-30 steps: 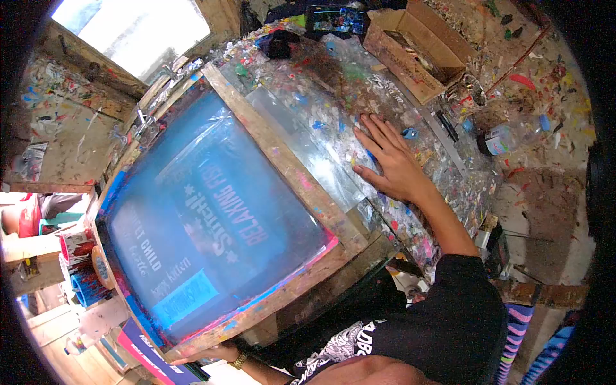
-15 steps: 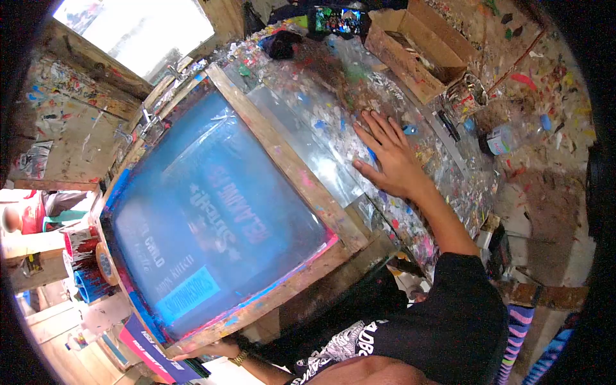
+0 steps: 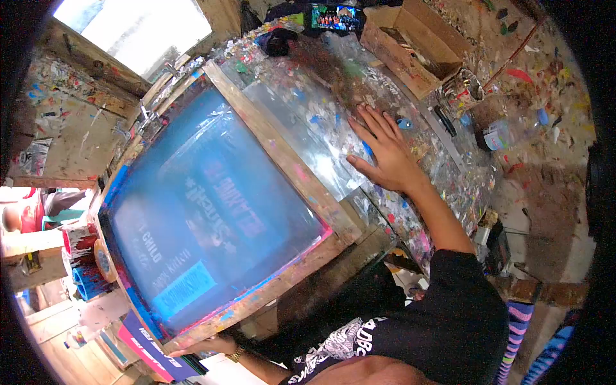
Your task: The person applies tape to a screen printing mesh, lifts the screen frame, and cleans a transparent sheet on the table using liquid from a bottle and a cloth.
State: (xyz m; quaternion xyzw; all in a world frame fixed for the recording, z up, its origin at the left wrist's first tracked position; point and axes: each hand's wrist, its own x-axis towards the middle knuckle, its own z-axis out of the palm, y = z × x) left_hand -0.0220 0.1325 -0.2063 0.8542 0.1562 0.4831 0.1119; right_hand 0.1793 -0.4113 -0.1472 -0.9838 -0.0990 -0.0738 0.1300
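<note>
A wooden-framed printing screen with blue mesh and pale lettering stretches across the left and middle of the view. My left hand, with a gold watch at the wrist, grips the frame's near lower corner; some of its fingers are hidden there. To the right, my right hand lies palm down on the paint-spattered table, fingers stretched out and holding nothing. A clear sheet sits between that hand and the screen's edge.
Metal clamps sit at the screen's far-left edge. Beyond my right hand are a lit phone, a cardboard box, a paint-smeared can, a black pen-like item and a plastic bottle. Paint containers stand at left.
The whole view has shifted slightly. Both hands keep their places, the left at the frame's corner and the right flat on the table.
</note>
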